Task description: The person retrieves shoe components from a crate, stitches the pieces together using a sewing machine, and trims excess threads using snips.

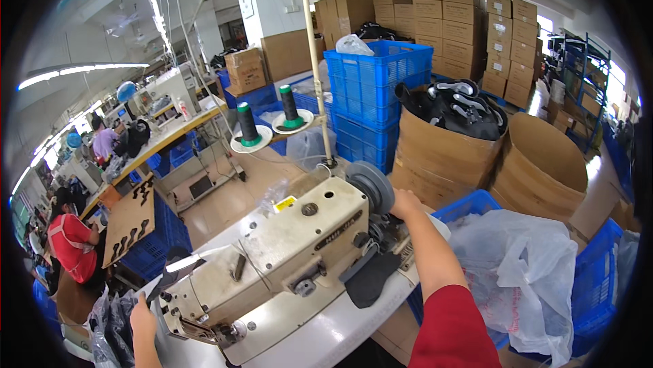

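A cream industrial sewing machine (272,245) stands on a pale table in front of me. My right hand (406,205) grips the edge of its grey handwheel (371,188), with the far fingers hidden. At the needle end, my left hand (142,317) is closed at the edge of a dark fabric piece (178,267) with a pale, shiny edge; its fingers are partly hidden. A black cloth flap (373,279) hangs off the machine's side below the handwheel. Two dark thread cones (247,124) with green bases rest on white discs of the thread stand.
Blue crates (377,89) are stacked beyond the machine. Beside them are a round cardboard bin (442,143) of black parts and a second bin (544,157). Clear plastic (517,266) covers a blue crate at right. A person in red (71,245) sits at far left.
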`<action>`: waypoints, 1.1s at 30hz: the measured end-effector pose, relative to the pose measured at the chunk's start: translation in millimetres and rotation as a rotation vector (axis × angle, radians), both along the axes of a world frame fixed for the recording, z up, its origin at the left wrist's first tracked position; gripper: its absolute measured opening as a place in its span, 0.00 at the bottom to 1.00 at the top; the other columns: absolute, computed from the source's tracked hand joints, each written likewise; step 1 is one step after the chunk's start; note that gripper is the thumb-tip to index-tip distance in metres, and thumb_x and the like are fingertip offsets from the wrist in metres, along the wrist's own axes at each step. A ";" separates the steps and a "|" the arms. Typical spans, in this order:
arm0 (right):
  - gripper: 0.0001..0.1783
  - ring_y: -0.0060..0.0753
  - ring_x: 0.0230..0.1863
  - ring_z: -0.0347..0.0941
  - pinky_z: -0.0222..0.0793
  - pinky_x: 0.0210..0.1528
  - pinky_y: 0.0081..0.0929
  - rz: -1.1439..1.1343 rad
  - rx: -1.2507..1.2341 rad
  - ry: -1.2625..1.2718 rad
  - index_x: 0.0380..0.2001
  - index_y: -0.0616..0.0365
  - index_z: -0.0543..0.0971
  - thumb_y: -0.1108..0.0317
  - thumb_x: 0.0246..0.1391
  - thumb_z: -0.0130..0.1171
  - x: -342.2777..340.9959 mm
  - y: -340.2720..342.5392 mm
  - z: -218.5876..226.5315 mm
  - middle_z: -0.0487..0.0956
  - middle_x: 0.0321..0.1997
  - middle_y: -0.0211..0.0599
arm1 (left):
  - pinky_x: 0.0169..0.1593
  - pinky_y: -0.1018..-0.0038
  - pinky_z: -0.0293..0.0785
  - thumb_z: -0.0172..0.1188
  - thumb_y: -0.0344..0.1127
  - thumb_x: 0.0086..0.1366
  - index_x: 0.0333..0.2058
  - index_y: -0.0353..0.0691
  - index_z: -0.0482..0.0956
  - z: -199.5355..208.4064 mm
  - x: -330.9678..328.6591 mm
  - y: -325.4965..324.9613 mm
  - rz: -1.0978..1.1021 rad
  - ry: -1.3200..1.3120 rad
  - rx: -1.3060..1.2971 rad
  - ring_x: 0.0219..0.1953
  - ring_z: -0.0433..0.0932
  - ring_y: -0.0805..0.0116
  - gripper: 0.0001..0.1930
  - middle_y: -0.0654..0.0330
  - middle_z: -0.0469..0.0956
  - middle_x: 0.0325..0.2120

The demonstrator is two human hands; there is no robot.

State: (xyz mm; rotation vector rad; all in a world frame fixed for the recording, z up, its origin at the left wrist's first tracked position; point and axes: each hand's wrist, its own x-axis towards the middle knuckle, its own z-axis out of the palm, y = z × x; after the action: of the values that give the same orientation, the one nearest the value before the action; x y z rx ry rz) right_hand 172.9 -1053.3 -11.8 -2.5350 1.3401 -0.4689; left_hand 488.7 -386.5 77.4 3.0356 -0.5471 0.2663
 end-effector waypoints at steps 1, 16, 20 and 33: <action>0.21 0.47 0.47 0.75 0.70 0.50 0.39 0.021 0.059 0.106 0.36 0.51 0.83 0.53 0.39 0.65 4.7 0.9 3.0 0.80 0.44 0.44 | 0.46 0.57 0.71 0.46 0.26 0.57 0.55 0.37 0.68 12.5 -3.1 4.8 0.001 -0.055 -0.034 0.43 0.77 0.46 0.24 0.41 0.78 0.36; 0.26 0.47 0.44 0.76 0.71 0.47 0.38 0.076 0.078 0.028 0.34 0.60 0.82 0.52 0.34 0.67 10.4 -15.2 -7.2 0.80 0.40 0.50 | 0.53 0.68 0.67 0.41 0.19 0.45 0.47 0.26 0.71 35.1 9.6 65.6 0.022 -0.072 -0.541 0.44 0.76 0.49 0.26 0.41 0.76 0.38; 0.33 0.47 0.46 0.76 0.70 0.48 0.38 0.072 0.122 -0.065 0.39 0.60 0.79 0.47 0.32 0.68 -0.1 -6.6 1.6 0.79 0.43 0.50 | 0.51 0.70 0.68 0.41 0.19 0.44 0.46 0.27 0.72 45.9 0.2 64.7 -0.042 0.039 -0.653 0.41 0.76 0.54 0.27 0.45 0.77 0.36; 0.32 0.46 0.38 0.77 0.71 0.40 0.37 -0.060 0.008 -0.536 0.39 0.66 0.76 0.51 0.35 0.71 -40.3 5.3 47.2 0.79 0.35 0.52 | 0.48 0.72 0.69 0.49 0.28 0.43 0.44 0.30 0.74 85.6 -69.9 83.3 0.067 0.033 -0.733 0.39 0.75 0.61 0.25 0.54 0.78 0.34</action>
State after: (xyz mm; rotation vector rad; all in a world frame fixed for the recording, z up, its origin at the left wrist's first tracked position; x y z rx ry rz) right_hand 132.6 -1048.0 35.4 -2.1380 1.1985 -1.0586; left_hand 418.8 -303.3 163.0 2.3410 -0.2599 0.3286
